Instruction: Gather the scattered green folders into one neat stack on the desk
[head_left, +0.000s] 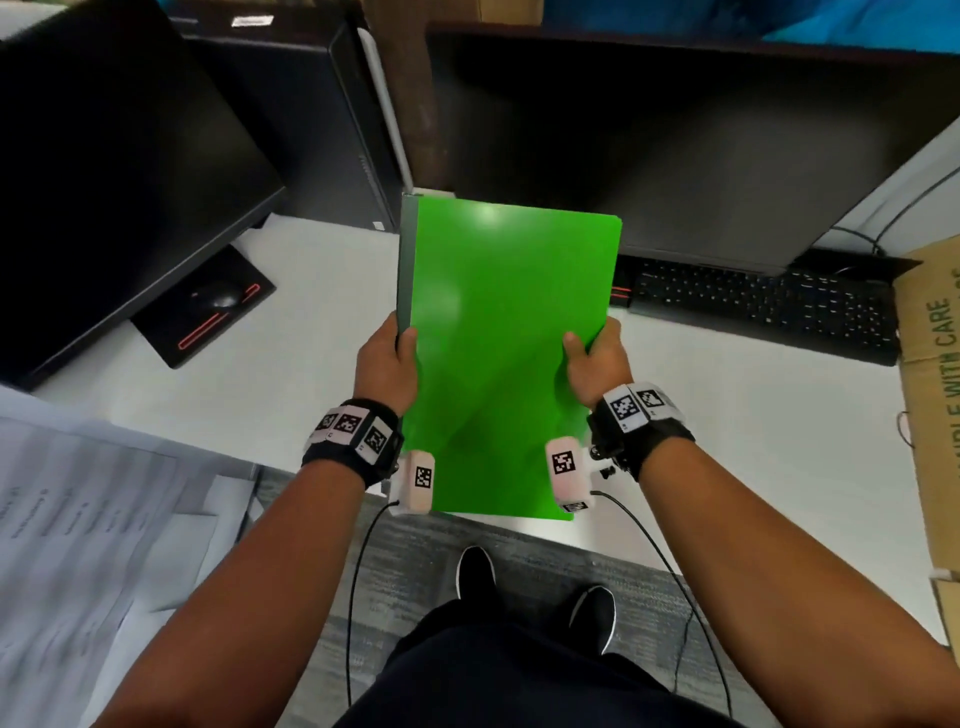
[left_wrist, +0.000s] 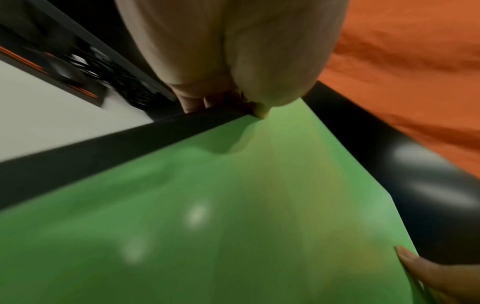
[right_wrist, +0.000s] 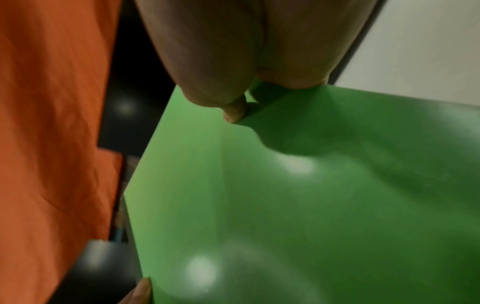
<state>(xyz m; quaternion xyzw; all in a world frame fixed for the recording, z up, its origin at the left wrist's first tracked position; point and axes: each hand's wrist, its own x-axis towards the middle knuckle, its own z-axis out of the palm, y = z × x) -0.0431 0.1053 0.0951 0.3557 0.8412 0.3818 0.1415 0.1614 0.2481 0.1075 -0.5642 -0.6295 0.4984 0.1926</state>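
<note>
Both grips hold the green folders (head_left: 498, 353) mid-frame, left hand (head_left: 387, 364) and right hand (head_left: 597, 364) pinching opposite edges; squaring step, I judge; next, lower flat onto the counter (head_left: 322, 322).

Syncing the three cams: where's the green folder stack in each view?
Head: green folder stack at centre, gripped at its side edges by the left hand and right hand.
Left wrist: fills the lower frame.
Right wrist: fills the lower right.
Shared landmark: the white desk.
</note>
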